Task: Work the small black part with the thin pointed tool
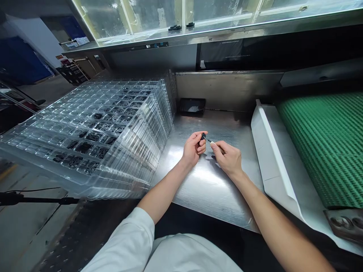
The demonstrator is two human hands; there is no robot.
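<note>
My left hand (193, 147) is closed in a pinch on a small black part (203, 136), held just above the steel worktable (204, 185). My right hand (228, 158) is closed round a thin metal tool (210, 141) whose tip touches the black part. Both hands hover over the middle of the table, a short way right of a tall stack of clear plastic trays (93, 132). The top tray holds several small black round parts in its pockets.
A green ribbed conveyor belt (326, 143) runs along the right, edged by a white guide sheet (272, 158). A small black tray (192, 106) sits against the back wall. A metal plate with holes (346, 224) lies at the lower right.
</note>
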